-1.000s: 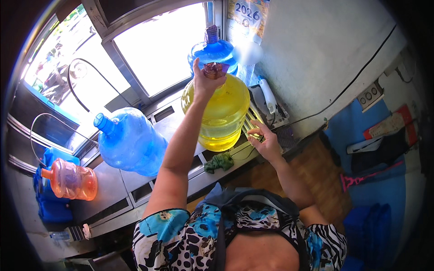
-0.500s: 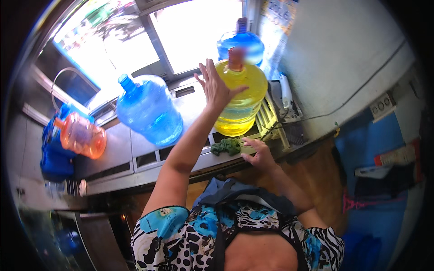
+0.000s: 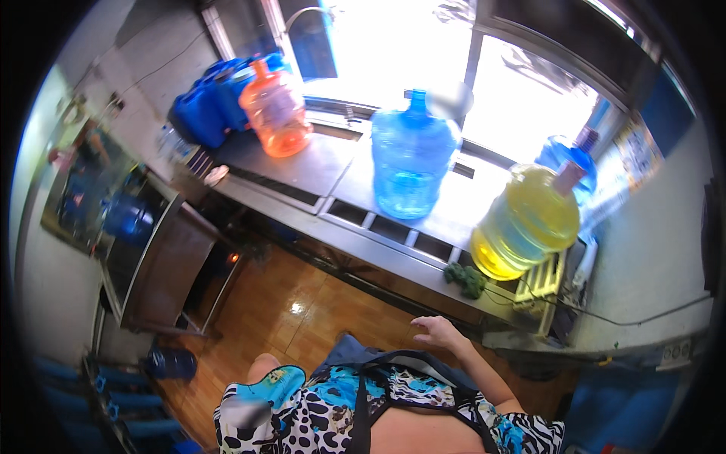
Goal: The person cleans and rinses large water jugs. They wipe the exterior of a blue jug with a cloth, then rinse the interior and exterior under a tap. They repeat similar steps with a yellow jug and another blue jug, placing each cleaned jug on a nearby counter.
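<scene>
My right hand hangs in front of the counter edge with its fingers loosely apart and nothing in them. A dark green cloth lies bunched on the counter beyond it. Beside the cloth stands a yellow jug with a wrapped neck, some liquid at its bottom. Only a bit of my left arm shows below the sleeve; the left hand is out of sight. In the counter's middle a clear blue jug stands upright, apart from both arms.
An orange jug and blue jerrycans stand on the steel counter at left. Behind the yellow jug is another blue jug. A cable runs to a wall socket. A jug lies on the tiled floor.
My left hand has left the yellow jug and dropped out of view. My right hand has drawn back from beside the cloth. The view has swung left, showing more floor.
</scene>
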Demonstrator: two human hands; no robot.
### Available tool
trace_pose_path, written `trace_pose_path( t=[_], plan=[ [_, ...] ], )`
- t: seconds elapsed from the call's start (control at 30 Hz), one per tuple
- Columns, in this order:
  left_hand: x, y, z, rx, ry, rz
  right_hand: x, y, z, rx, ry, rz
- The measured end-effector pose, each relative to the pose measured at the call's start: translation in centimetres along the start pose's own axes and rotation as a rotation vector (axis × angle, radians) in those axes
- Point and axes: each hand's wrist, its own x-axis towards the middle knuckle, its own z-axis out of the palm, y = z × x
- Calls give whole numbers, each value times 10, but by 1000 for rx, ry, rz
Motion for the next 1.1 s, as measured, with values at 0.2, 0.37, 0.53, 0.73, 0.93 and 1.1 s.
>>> trace_pose_path(
  t=[0.2, 0.37, 0.53, 0.73, 0.93, 1.1],
  plan=[
    [96, -104, 59, -659, 122, -250, 130, -112, 31, -46, -116, -98],
    [81, -129, 34, -669, 161, 155, 265, -255, 108, -40, -249, -399],
    [34, -211, 2, -735, 354, 11, 350, -374, 184, -29, -444, -639],
    [7, -306, -62, -1058, 954, -199, 426, -435, 208, 189, -256, -665],
    [5, -384, -128, -935, 1464, -487, 540, -464, 225, 232, -82, -660],
    [4, -433, -163, -1097, 1725, -731, 637, -511, 242, 251, -83, -750]
  ],
)
